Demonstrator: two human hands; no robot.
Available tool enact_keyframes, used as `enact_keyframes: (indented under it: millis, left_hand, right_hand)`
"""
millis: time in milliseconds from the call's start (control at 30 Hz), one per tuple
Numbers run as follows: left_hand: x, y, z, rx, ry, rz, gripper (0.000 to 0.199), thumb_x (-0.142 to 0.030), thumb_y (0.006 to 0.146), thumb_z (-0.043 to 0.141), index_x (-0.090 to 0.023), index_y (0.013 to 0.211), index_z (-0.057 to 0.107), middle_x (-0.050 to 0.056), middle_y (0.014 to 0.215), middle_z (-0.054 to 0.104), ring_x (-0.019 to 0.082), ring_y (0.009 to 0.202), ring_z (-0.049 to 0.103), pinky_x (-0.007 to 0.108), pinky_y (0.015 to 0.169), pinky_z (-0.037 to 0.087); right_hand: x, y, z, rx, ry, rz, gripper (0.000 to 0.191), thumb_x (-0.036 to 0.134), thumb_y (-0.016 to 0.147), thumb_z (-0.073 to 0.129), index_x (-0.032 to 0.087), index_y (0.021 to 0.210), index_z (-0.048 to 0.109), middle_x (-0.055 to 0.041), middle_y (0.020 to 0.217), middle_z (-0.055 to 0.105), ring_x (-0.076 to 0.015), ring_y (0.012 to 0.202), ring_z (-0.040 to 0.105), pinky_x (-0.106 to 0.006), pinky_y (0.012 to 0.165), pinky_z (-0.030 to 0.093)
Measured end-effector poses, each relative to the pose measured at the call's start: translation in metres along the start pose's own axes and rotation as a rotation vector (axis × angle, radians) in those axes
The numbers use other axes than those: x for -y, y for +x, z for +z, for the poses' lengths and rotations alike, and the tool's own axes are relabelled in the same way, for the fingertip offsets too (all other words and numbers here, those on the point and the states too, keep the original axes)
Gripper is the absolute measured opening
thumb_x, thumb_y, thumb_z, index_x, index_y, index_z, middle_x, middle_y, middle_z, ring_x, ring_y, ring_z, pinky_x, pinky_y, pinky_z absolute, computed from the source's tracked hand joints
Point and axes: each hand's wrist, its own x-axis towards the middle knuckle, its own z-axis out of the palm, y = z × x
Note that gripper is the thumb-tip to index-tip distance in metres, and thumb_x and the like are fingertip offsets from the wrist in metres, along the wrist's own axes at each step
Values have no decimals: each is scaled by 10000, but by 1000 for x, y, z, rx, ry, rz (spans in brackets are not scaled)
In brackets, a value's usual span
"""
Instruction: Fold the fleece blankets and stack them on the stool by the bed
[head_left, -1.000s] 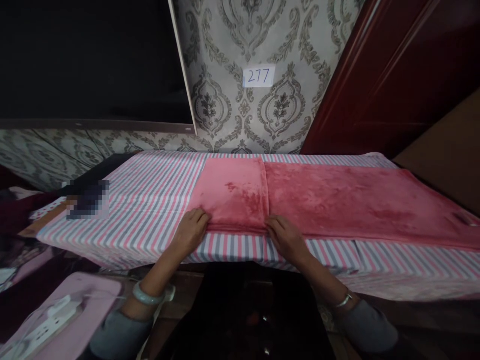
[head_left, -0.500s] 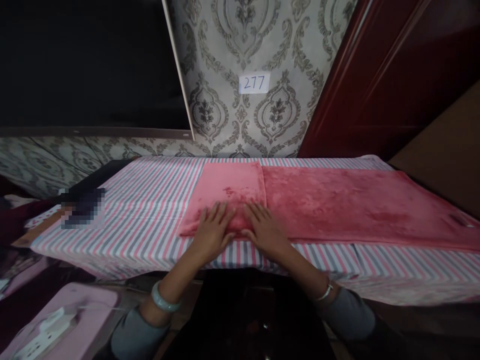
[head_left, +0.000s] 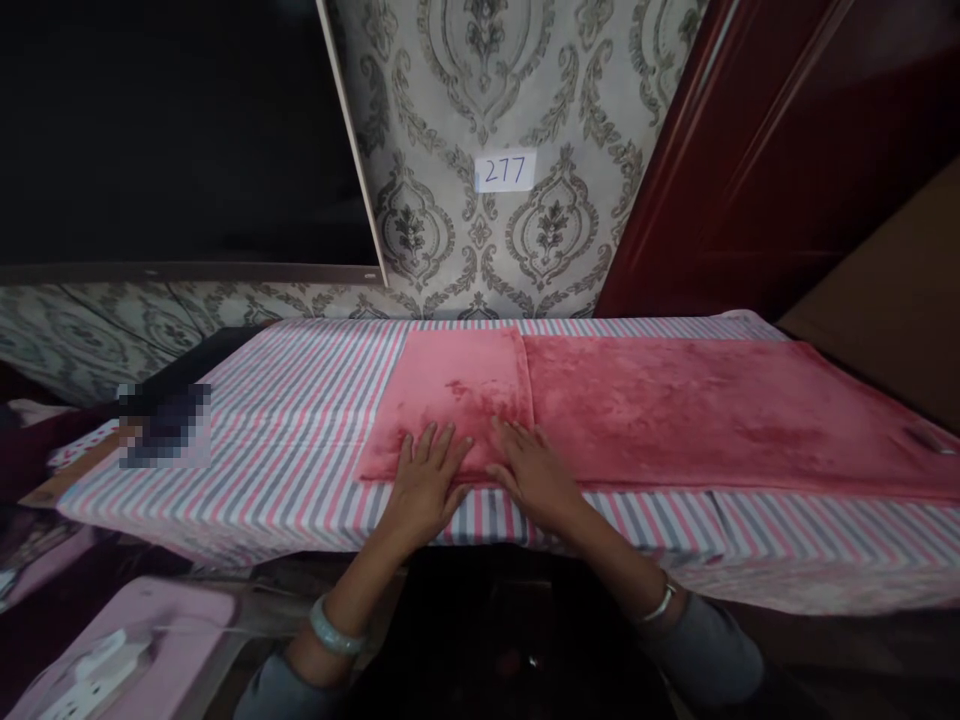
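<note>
A long pink plush blanket [head_left: 660, 410] lies flat along the table, its left end folded over into a lighter square flap [head_left: 457, 365]. My left hand [head_left: 426, 485] rests palm down with fingers spread on the near edge of that flap, toward its left side. To its right, my right hand [head_left: 536, 475] lies flat at the near edge, with fingertips close to the seam where the flap ends. Neither hand grips the fabric. Beneath the blanket is a cloth [head_left: 285, 420] with pink, grey and white stripes.
A large dark screen [head_left: 180, 130] hangs at the back left, beside a paper marked 277 [head_left: 505, 171] on the patterned wall. Dark red panelling [head_left: 735, 180] rises at the right. Low at left, a pink stool [head_left: 161, 620] holds a white power strip [head_left: 101, 680].
My left hand has slid slightly toward me and my right hand has shifted a little nearer too. The blanket keeps its folded shape. The view has tipped slightly.
</note>
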Motion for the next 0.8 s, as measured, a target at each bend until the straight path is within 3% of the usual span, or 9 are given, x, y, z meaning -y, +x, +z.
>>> enact_keyframes:
  millis: [100, 200, 367, 467, 600, 700, 800]
  left_hand:
    - [0, 0, 1, -5, 8, 2, 634, -365, 918, 569, -263, 1515, 383, 126, 1585, 363, 398, 1457, 297, 659, 1133, 250]
    - [1, 0, 3, -19, 23, -1, 604, -376, 915, 570, -232, 1486, 432, 139, 1569, 389, 402, 1445, 319, 649, 1130, 266]
    - [4, -3, 4, -42, 12, 19, 558, -381, 921, 563, -210, 1447, 489, 141, 1539, 435, 387, 1435, 346, 646, 1131, 284]
    - [13, 1, -3, -20, -63, 19, 491, -368, 938, 532, -225, 1408, 536, 120, 1487, 509, 341, 1400, 421, 599, 1121, 345]
    - [32, 16, -18, 6, -76, -123, 436, -291, 1002, 362, -218, 1377, 571, 108, 1430, 571, 255, 1363, 486, 527, 1135, 364]
    - [41, 21, -18, 74, 64, -262, 488, -332, 984, 415, -193, 1443, 503, 147, 1533, 437, 326, 1448, 354, 604, 1136, 317]
    - [42, 17, -10, 153, 166, -357, 534, -375, 981, 424, -207, 1488, 440, 154, 1597, 309, 363, 1485, 254, 616, 1092, 362]
  right_hand:
    - [12, 27, -13, -34, 27, -9, 579, 415, 1022, 396, 176, 1547, 334, -147, 1496, 477, -305, 1394, 418, -543, 1153, 299]
    - [19, 43, -7, -11, -27, -8, 532, 380, 1016, 423, 225, 1523, 391, -110, 1547, 413, -336, 1448, 322, -587, 1150, 276]
    - [15, 37, 21, 63, -73, -7, 504, 409, 1017, 438, 255, 1497, 442, -78, 1577, 360, -351, 1461, 286, -617, 1152, 247]
    - [13, 34, 25, 68, -64, 14, 512, 439, 1026, 407, 271, 1510, 419, -66, 1590, 336, -337, 1474, 259, -603, 1163, 228]
    - [13, 36, 22, 148, -39, 26, 548, 476, 1028, 379, 280, 1539, 360, -56, 1619, 262, -329, 1496, 192, -585, 1185, 166]
    - [13, 37, 19, 185, -17, 45, 559, 478, 1026, 378, 288, 1550, 334, -44, 1631, 222, -315, 1507, 154, -568, 1196, 129]
    - [13, 37, 18, 193, 5, 46, 565, 475, 1022, 388, 289, 1552, 329, -39, 1633, 215, -304, 1511, 140, -555, 1203, 110]
